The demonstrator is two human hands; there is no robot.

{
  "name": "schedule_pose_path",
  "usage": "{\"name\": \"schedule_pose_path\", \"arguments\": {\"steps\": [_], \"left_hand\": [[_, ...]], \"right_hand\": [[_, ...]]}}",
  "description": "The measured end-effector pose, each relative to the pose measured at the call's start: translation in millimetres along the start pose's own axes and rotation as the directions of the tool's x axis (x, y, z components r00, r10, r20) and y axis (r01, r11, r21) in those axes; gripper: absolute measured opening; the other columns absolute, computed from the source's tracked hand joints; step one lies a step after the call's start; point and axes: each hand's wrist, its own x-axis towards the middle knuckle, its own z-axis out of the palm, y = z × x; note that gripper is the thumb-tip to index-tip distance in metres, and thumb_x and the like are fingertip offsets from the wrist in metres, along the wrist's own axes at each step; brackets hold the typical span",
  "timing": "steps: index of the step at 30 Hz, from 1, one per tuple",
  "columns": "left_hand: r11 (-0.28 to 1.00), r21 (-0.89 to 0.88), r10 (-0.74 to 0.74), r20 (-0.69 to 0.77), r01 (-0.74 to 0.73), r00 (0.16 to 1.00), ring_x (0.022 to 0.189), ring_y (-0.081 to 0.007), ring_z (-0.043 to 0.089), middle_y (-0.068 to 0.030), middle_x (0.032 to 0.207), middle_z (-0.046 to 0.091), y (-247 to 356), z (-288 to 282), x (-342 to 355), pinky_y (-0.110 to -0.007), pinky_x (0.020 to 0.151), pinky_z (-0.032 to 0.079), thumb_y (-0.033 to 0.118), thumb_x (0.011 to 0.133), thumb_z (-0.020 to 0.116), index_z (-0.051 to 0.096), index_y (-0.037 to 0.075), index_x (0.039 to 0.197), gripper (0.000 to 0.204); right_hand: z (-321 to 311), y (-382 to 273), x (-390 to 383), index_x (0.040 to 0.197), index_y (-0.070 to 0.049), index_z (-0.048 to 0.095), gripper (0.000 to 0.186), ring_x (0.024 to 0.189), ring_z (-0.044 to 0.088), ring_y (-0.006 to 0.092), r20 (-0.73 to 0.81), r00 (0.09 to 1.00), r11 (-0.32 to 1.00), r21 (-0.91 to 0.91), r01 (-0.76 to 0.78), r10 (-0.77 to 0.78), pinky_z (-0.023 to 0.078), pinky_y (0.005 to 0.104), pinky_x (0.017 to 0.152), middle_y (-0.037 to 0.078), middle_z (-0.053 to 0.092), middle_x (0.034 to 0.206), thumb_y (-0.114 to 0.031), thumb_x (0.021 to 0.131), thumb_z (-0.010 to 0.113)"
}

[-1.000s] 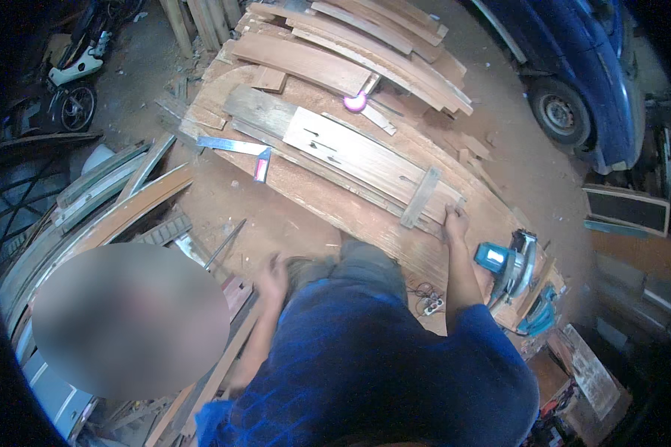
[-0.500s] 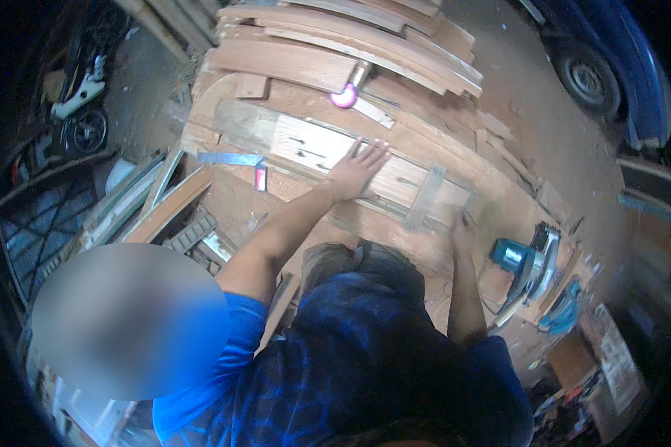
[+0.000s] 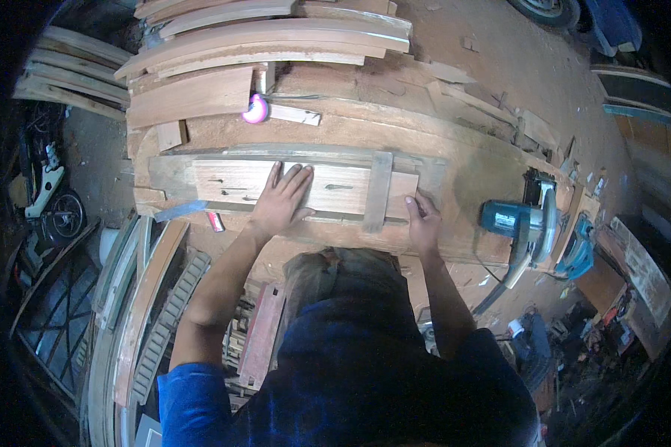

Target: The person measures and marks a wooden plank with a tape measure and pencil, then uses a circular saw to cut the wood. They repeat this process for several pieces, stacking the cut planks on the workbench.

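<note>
A pale board [image 3: 335, 179] with dark knots lies lengthwise on a weathered board [image 3: 168, 173] on the wooden worktop [image 3: 335, 127], crossed by a short grey batten [image 3: 377, 195]. My left hand [image 3: 283, 200] lies on the pale board with fingers spread. My right hand [image 3: 423, 220] grips that board's right end between thumb and fingers. Left of my left hand are a blue-bladed square [image 3: 183, 209] and a small red-and-white piece [image 3: 216, 221]. A pink-and-white round tool [image 3: 255, 109] sits beside a wood offcut [image 3: 294, 115] behind the boards.
A teal circular saw [image 3: 508, 220] and another teal power tool [image 3: 576, 255] are at right. Stacked curved planks [image 3: 268, 33] fill the back. Timber lengths [image 3: 149, 305] lean at lower left, near a motorbike [image 3: 52, 194]. A blue vehicle [image 3: 608, 22] stands at top right.
My left hand has moved up from beside my leg onto the pale board and spread out. My right hand stays at the board's end. The view has rotated, levelling the boards.
</note>
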Motion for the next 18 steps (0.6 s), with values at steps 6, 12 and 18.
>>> {"name": "schedule_pose_path", "arguments": {"steps": [6,12,18], "left_hand": [[0.986,0.108,0.127,-0.007,-0.126,0.992,0.154,-0.0367,0.021,-0.0173,0.165,0.028,-2.8,-8.7,24.2,-0.060,0.126,0.010,0.067,0.091,0.055,0.034,0.008,0.158,0.092],[0.998,-0.015,0.055,0.022,-0.055,0.998,0.156,-0.0327,0.018,-0.0142,0.168,0.023,2.4,2.7,35.8,-0.060,0.126,0.008,0.069,0.085,0.061,0.028,0.003,0.159,0.104],[0.996,0.061,0.067,-0.094,-0.061,0.993,0.156,-0.0303,0.020,-0.0162,0.166,0.027,5.9,27.8,42.7,-0.063,0.124,0.007,0.073,0.076,0.068,0.030,0.002,0.158,0.115]], "right_hand": [[-3.0,-7.0,8.7,0.124,0.001,0.070,0.029,0.103,0.066,0.0141,-0.080,0.995,0.998,-0.020,0.061,-0.063,0.051,0.0296,0.094,0.009,0.072,0.117,-0.015,0.101,0.066],[-4.8,-16.7,10.9,0.130,0.002,0.066,0.031,0.112,0.064,0.0138,-0.019,0.995,0.986,0.134,-0.097,0.100,0.049,0.0297,0.100,0.009,0.070,0.124,-0.013,0.102,0.063],[-7.1,-7.8,13.4,0.133,0.001,0.064,0.033,0.115,0.063,0.0146,0.004,0.999,0.972,0.232,-0.037,0.037,0.048,0.0295,0.102,0.008,0.069,0.125,-0.012,0.102,0.062]]}}
